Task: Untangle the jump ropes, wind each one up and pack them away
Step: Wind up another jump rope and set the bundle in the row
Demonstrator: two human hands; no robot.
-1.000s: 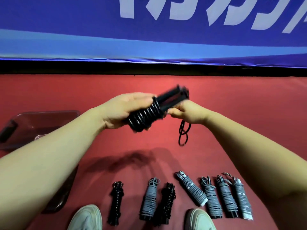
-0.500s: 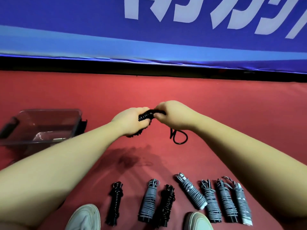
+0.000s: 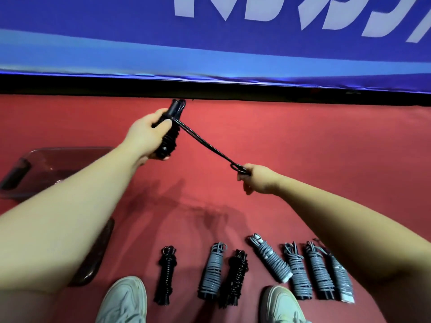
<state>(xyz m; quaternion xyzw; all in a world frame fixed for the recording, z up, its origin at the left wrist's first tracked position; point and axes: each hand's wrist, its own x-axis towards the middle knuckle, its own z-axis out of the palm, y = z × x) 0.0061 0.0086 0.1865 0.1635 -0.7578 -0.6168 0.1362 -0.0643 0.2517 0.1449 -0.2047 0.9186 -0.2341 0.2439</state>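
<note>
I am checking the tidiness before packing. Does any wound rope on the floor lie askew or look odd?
Yes, one. The grey bundle, fourth from the left in the row, lies slanted with its top leaning left, while the other wound ropes lie nearly parallel. Nothing looks damaged.
</note>
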